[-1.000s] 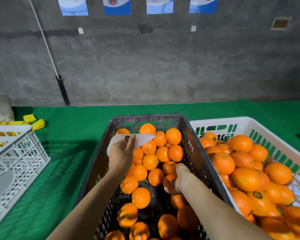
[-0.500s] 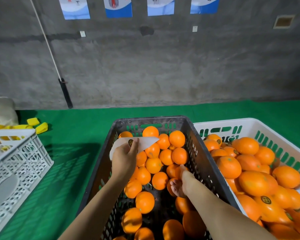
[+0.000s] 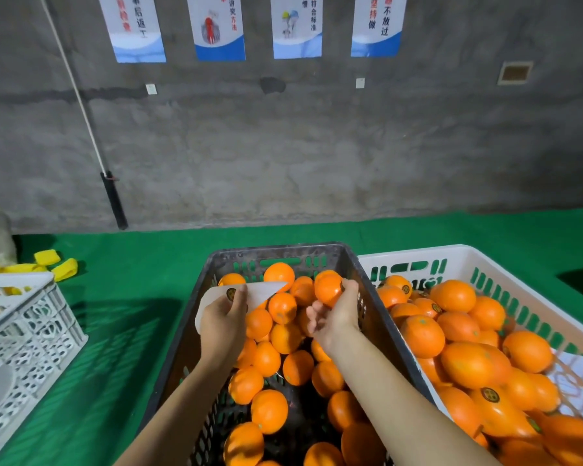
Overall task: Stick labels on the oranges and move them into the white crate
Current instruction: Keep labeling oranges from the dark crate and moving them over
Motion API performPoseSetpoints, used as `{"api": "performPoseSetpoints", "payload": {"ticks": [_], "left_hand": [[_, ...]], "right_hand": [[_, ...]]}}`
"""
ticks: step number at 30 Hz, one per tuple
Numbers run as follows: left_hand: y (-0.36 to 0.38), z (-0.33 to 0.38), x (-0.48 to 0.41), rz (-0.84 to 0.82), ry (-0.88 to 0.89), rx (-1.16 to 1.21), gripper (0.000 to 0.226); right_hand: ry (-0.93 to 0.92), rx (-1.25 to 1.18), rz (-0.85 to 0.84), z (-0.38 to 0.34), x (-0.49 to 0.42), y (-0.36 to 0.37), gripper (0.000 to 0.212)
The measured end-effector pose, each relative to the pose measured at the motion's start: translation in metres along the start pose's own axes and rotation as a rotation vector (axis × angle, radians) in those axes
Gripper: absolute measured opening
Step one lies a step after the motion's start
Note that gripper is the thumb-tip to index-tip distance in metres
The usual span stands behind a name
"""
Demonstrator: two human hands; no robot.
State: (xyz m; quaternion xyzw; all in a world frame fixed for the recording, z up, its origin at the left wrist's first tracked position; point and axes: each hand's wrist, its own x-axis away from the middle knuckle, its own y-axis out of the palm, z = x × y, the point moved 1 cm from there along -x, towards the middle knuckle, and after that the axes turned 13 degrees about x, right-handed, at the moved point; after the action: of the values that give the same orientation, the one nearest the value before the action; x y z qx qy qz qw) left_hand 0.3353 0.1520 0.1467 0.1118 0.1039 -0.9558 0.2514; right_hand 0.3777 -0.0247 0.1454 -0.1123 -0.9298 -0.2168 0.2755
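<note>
1. Oranges (image 3: 285, 338) fill a dark crate (image 3: 276, 252) that stands on a green mat (image 3: 132, 314) before a grey concrete wall (image 3: 283, 156) hung with posters (image 3: 217, 28).
2. The white crate (image 3: 418, 252), heaped with fruit that in part bears dark round labels, touches the dark crate's right wall. A lattice crate (image 3: 31, 331) sits at far left, with yellow pieces (image 3: 56, 264) behind it.
3. The left hand (image 3: 224, 326) pinches the label sheet (image 3: 260, 290) over the dark crate's far left. Its thumb presses on top beside a round label, and the fingers beneath are hidden.
4. The right hand (image 3: 337, 317) grips a single orange (image 3: 329, 289) with thumb and upper fingers, the lower fingers loosely curled and apart.
5. A second ago the right hand lay low among the fruit at mid-crate. Now it is raised toward the far right corner, level with the sheet's tip. The left hand has scarcely shifted.
6. The single orange hangs just inside the dark crate's right wall, near the white crate's rim. A broad strip of mat separates the dark crate from the lattice crate.
</note>
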Motion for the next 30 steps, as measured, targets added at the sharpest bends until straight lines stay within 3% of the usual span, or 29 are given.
{"api": "performPoseSetpoints", "payload": {"ticks": [5, 11, 14, 18, 22, 25, 30], "left_hand": [[0.003, 0.002, 0.008, -0.082, 0.031, -0.016, 0.054], [0.009, 0.002, 0.015, -0.193, 0.066, -0.038, 0.052], [0.014, 0.0, 0.013, -0.224, 0.024, -0.026, 0.051], [0.015, -0.001, 0.009, -0.242, -0.155, 0.121, 0.038], [0.015, -0.002, 0.006, -0.247, -0.481, 0.394, 0.023], [0.014, 0.0, 0.005, -0.29, -0.566, 0.515, 0.036], [0.018, 0.003, 0.008, -0.369, -0.525, 0.58, 0.058]], "right_hand": [[-0.419, -0.221, 0.072, -0.039, 0.022, -0.013, 0.066], [-0.483, -0.38, 0.195, -0.047, 0.02, -0.033, 0.061], [-0.598, -0.077, 0.23, -0.036, 0.014, -0.026, 0.047], [-0.888, 0.719, 0.102, -0.003, 0.017, -0.008, 0.013], [-1.201, 1.315, -0.098, 0.028, 0.021, 0.004, 0.023], [-1.276, 1.425, -0.11, 0.037, 0.02, 0.009, 0.029], [-1.21, 1.34, -0.106, 0.038, 0.016, 0.009, 0.04]]}}
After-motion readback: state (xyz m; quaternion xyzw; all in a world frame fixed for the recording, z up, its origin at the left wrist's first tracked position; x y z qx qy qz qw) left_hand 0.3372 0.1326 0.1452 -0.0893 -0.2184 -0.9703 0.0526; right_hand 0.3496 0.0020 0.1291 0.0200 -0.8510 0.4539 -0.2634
